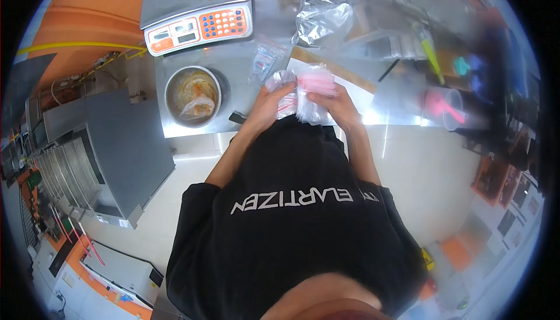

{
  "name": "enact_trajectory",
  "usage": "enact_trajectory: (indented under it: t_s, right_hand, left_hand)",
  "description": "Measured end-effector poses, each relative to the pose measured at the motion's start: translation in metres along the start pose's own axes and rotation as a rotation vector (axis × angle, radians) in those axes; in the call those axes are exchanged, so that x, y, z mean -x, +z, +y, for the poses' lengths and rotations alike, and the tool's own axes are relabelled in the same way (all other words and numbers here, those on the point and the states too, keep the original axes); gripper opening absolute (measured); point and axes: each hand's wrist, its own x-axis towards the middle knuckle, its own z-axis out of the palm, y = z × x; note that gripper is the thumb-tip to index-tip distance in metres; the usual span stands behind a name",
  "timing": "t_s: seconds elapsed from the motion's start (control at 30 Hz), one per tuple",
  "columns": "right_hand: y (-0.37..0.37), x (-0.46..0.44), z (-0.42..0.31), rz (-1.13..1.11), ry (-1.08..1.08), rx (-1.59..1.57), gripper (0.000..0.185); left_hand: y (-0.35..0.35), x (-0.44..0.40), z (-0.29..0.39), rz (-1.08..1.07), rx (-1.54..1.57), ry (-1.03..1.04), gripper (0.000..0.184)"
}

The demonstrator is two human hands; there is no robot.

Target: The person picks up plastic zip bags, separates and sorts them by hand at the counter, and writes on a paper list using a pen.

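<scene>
My left hand (267, 107) is closed on a clear plastic bag (286, 105) with red lines across it. My right hand (339, 107) grips a stack of clear zip bags (315, 81) whose pink edges fan out at the top. Both hands are close together at the counter's front edge, and the two lots of plastic touch or overlap between them. Just beyond my left hand lies a loose clear packet (267, 60) with bluish contents I cannot make out. A brown-edged white sheet (356, 84) lies partly under the zip bags.
On the steel counter (239, 63), a metal bowl (194, 95) with a soiled plastic bag inside stands left. Behind it is a digital scale (198, 28). Crumpled foil (324, 19) lies at the back. A clear cup (452, 110) with a pink utensil stands right.
</scene>
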Motion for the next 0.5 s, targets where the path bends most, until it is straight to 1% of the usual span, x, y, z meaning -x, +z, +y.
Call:
enact_trajectory:
  t_s: [0.03, 0.1, 0.13, 0.2, 0.23, 0.33, 0.43, 0.5]
  right_hand:
    - [0.000, -0.002, 0.004, 0.007, -0.016, -0.003, 0.036]
    - [0.001, -0.002, 0.003, 0.112, -0.073, 0.068, 0.039]
    - [0.003, -0.002, 0.000, 0.165, -0.101, 0.104, 0.040]
    - [0.002, 0.000, -0.006, 0.170, -0.151, 0.081, 0.041]
    - [0.001, 0.002, -0.010, 0.171, -0.175, 0.069, 0.042]
    - [-0.007, 0.010, -0.022, -0.075, -0.109, 0.092, 0.046]
    - [0.008, 0.009, -0.026, -0.096, -0.156, 0.142, 0.046]
    - [0.006, 0.006, -0.018, -0.088, -0.039, 0.196, 0.041]
  left_hand:
    - [0.001, -0.001, -0.001, 0.024, 0.018, 0.017, 0.033]
    - [0.001, -0.006, -0.003, 0.072, 0.056, 0.052, 0.034]
    - [-0.003, -0.007, -0.002, 0.053, 0.153, 0.021, 0.034]
    - [-0.011, -0.005, 0.005, 0.012, 0.346, -0.044, 0.034]
    - [-0.005, -0.002, 0.013, 0.000, 0.282, -0.027, 0.034]
    - [-0.011, -0.007, 0.006, 0.004, -0.027, 0.163, 0.028]
    - [-0.012, -0.008, -0.003, 0.043, -0.056, 0.196, 0.030]
    - [-0.012, -0.006, -0.006, 0.061, -0.102, 0.179, 0.032]
